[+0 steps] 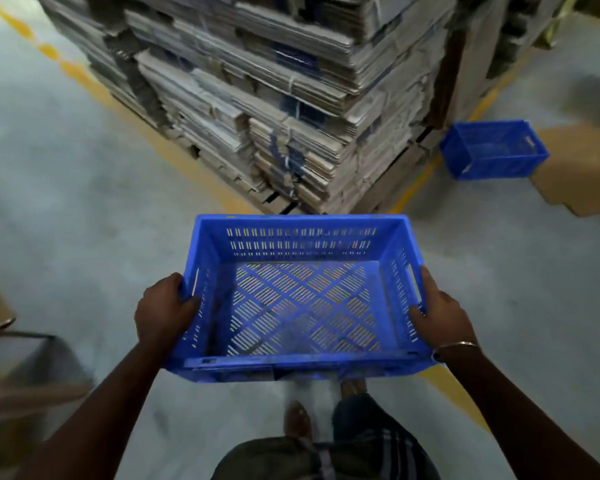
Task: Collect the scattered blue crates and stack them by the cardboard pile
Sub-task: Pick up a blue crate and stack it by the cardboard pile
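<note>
- Grey concrete floor (pixel 84 209) fills the scene, crossed by worn yellow painted lines (pixel 194 174) that run along the foot of the stacked goods
- Far and centre stands the cardboard pile (pixel 274 98), tall bundles of flattened boxes tied with string, one corner pointing toward the camera
- Near the middle, a blue crate (pixel 298 296) is held level above the floor, its open top facing up and nothing inside; slotted walls and a diamond-patterned slotted base let the floor show through
- The left hand (pixel 165 311) grips the crate's left short wall, thumb hooked over the rim and inside, fingers wrapped around the outside
- The right hand (pixel 442 315) clasps the right short wall just by the handle slot, thumb inside against the wall, fingers underneath and out of sight; a thin metal bangle (pixel 458 345) sits on that wrist
- A second blue crate (pixel 494 148) rests on the floor at the far right, just beside the right-hand corner of the cardboard pile, open side up
- Loose flat cardboard sheets (pixel 582 168) lie on the floor just right of that second crate
- Below the held crate, the person's feet and dark checked garment show at the near edge
</note>
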`<state>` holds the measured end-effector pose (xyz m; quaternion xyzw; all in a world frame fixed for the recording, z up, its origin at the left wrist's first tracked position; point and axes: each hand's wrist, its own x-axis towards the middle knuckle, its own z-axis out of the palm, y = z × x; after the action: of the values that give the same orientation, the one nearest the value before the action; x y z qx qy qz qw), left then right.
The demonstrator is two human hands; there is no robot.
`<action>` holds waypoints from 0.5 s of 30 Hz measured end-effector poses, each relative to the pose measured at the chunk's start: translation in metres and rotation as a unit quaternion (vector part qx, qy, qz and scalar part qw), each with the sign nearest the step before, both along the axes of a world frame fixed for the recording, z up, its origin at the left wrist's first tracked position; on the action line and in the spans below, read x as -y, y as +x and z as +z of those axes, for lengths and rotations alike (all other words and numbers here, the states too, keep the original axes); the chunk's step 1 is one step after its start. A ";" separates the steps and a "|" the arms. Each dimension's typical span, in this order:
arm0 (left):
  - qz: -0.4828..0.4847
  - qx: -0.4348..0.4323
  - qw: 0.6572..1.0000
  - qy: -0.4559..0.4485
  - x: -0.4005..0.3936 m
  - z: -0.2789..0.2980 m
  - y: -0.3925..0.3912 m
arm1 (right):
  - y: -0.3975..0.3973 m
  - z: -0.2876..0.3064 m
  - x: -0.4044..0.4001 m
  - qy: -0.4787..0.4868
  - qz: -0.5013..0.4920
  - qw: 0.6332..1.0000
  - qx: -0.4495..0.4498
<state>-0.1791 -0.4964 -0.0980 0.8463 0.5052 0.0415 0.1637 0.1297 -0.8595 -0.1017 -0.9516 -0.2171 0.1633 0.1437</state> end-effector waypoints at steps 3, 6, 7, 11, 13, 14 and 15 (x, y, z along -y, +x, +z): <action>0.037 -0.001 0.999 0.009 -0.029 -0.001 -0.044 | -0.015 -0.004 -0.056 -0.003 0.049 0.999 -0.005; 0.065 -0.003 0.998 0.006 -0.056 -0.002 -0.070 | -0.017 -0.007 -0.106 -0.001 0.088 0.996 0.004; 0.073 -0.007 0.997 0.004 -0.066 -0.003 -0.077 | -0.017 -0.009 -0.123 0.001 0.100 0.995 0.007; 0.119 -0.013 0.993 -0.013 -0.111 -0.009 -0.091 | -0.010 -0.017 -0.195 0.003 0.139 0.990 0.005; 0.142 -0.013 0.990 -0.020 -0.136 -0.013 -0.097 | -0.005 -0.022 -0.236 -0.006 0.155 0.988 -0.007; 0.155 -0.012 0.988 -0.023 -0.149 -0.014 -0.100 | -0.002 -0.023 -0.258 -0.007 0.162 0.987 -0.013; 0.167 -0.010 0.986 -0.025 -0.163 -0.014 -0.103 | 0.000 -0.024 -0.280 -0.004 0.169 0.985 -0.017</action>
<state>-0.2816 -0.3338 -0.1122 0.7461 0.6420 0.0470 0.1700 0.1296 -0.5793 -0.1254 -0.8987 -0.3717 0.2028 0.1138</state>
